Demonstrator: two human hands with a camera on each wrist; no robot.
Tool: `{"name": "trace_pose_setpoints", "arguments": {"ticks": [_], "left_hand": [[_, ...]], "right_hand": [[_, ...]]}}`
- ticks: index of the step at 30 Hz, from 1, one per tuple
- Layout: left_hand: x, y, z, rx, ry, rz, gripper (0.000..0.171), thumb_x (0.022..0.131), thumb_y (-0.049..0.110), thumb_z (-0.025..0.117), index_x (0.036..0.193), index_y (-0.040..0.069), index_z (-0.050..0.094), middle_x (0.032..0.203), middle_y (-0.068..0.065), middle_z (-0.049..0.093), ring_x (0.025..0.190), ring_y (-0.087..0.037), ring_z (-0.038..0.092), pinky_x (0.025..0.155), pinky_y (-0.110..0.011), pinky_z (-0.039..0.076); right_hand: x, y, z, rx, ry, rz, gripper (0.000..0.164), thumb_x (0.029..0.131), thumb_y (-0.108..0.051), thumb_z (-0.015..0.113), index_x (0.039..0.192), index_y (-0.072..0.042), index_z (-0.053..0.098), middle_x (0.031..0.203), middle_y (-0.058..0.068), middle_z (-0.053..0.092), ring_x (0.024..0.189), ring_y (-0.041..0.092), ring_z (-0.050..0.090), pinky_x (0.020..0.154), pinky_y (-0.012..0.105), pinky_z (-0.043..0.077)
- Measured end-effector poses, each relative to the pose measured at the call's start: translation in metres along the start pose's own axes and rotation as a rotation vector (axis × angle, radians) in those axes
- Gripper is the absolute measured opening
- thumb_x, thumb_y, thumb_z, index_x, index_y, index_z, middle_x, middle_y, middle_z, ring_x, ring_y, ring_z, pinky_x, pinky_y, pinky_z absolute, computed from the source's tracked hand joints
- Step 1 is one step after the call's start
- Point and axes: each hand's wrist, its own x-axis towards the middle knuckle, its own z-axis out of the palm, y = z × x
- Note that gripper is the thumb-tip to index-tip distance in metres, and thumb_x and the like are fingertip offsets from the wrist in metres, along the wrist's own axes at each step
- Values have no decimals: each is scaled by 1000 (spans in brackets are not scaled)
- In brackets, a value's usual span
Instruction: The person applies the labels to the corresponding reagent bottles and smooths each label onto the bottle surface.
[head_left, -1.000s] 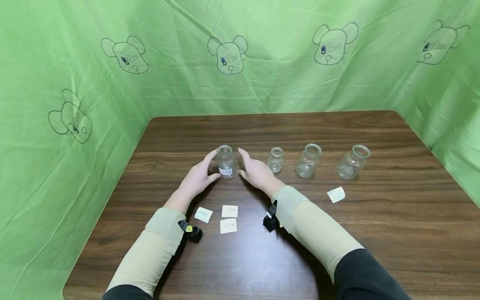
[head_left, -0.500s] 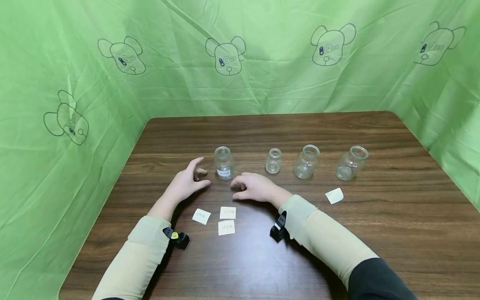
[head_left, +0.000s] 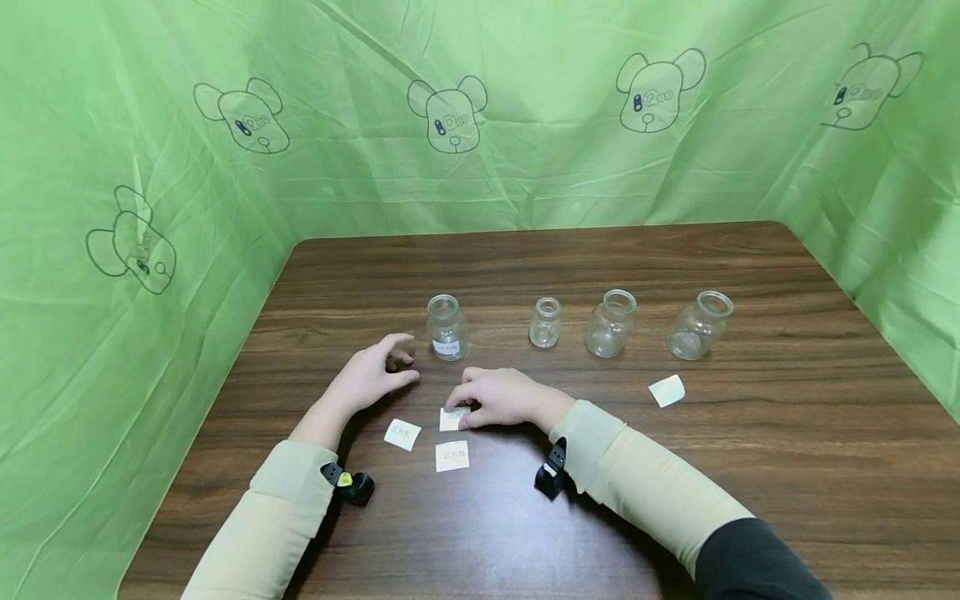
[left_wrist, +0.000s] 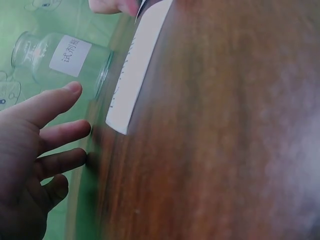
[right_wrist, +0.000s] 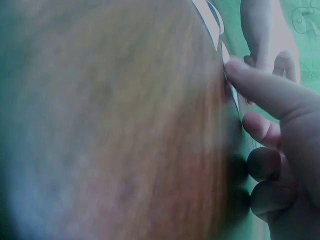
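Getting hold, seemingly, of a rectangular white paper label (head_left: 448,423), my right hand (head_left: 498,396) touches it, digits apart (left hand (head_left: 366,379) loose, empty). Lifting probably needs an edge pinch.

Item count: four clear glass jars (head_left: 611,329), four square white paper slips (head_left: 452,456).
One white rectangular jar label (head_left: 447,347), one bare left hand (head_left: 367,379), one bare right hand (head_left: 506,396), two black wrist-worn cameras (head_left: 361,489), one brown wooden table (head_left: 810,450), one green fabric backdrop (head_left: 532,183), five printed cartoon animal heads (head_left: 453,121).
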Motion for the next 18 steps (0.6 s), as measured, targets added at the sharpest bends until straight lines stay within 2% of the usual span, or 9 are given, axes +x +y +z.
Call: {"name": "trace_pose_setpoints", "arguments": {"ticks": [3,9,13,18], "left_hand": [[0,-1,1,1,-7,10,58,84,31,70,133,13,46,103,0,68,92,-20,61,84,-44,45],[0,1,2,13,-12,23,53,84,29,70,130,13,50,102,0,68,90,-19,61,82,-43,45],[0,2,2,32,-8,37,45,85,29,69,125,14,55,102,1,68,90,-19,60,80,-42,45],[0,6,5,31,-33,60,34,86,31,67,116,15,63,103,4,66,92,-19,59,81,-41,45]], "right_hand": [[-2,2,0,-2,14,1,28,87,-38,63,115,-31,64,92,-11,49,71,2,48,63,25,42],[-3,4,0,15,30,8,29,84,-42,66,109,-28,63,95,-8,49,73,5,51,64,28,44],[-3,5,1,-11,45,11,25,86,-39,65,108,-28,63,99,-8,49,76,7,52,68,30,45],[-6,9,0,17,111,29,21,89,-33,63,109,-25,65,99,-8,51,81,6,53,71,28,46]]}}
